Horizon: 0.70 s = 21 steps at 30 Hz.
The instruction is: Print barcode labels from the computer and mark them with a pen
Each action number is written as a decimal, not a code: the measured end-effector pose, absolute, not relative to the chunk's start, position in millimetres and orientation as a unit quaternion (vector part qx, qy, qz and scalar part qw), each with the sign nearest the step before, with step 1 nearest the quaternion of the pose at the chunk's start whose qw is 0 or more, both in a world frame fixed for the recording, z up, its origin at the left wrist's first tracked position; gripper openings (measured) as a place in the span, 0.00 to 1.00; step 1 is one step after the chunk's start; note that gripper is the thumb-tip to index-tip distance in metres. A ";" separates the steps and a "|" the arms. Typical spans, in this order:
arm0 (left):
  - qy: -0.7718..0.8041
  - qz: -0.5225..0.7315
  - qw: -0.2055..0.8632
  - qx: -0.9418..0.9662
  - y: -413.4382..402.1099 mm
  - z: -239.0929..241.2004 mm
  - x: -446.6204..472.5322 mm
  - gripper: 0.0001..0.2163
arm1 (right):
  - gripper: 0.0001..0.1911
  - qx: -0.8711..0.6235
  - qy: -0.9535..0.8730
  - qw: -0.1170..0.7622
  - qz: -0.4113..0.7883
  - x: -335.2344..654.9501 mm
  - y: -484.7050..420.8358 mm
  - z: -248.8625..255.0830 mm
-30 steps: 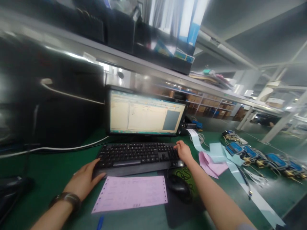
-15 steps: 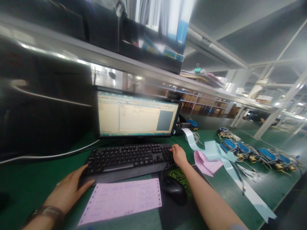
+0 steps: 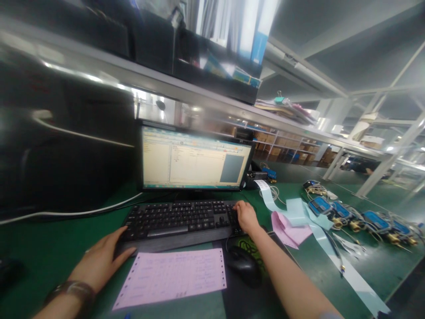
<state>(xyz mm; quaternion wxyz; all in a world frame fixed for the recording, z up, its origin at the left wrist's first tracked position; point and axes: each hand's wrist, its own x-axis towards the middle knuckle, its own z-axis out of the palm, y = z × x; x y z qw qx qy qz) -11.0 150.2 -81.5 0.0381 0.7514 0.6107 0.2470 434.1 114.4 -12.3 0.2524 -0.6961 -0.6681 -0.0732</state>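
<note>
Resting at the lower left of the frame, the left hand [image 3: 99,261] lay flat against the near-left corner of the black keyboard [image 3: 181,220], fingers loosely together, gripping nothing. The right hand [image 3: 245,215] sat on the keyboard's right end — fingers curled down onto the number keys. Below centre lay a pink form [image 3: 172,278]; a black mouse [image 3: 243,265] sat just right of it, under the right forearm.
</note>
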 end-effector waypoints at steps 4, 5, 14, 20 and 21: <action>0.607 0.256 0.037 0.752 151.2 -81.5 -11.8 0.34 | 0.12 -0.679 -0.685 0.253 -0.069 427.6 107.7 -11.9; 0.610 0.247 0.044 0.752 151.1 -80.9 -12.0 0.33 | 0.12 -0.674 -0.692 0.250 -0.064 425.4 107.2 -11.6; 0.621 0.218 0.048 0.751 152.0 -80.7 -14.1 0.32 | 0.12 -0.664 -0.681 0.303 -0.063 418.9 38.9 -1.4; 0.613 0.232 0.050 0.753 154.3 -82.5 -14.7 0.34 | 0.24 -0.649 -0.706 0.284 -0.021 408.2 -33.7 -62.6; 0.612 0.243 0.043 0.752 154.2 -83.1 -15.0 0.34 | 0.27 -0.655 -0.702 0.279 -0.020 407.3 -36.9 -71.6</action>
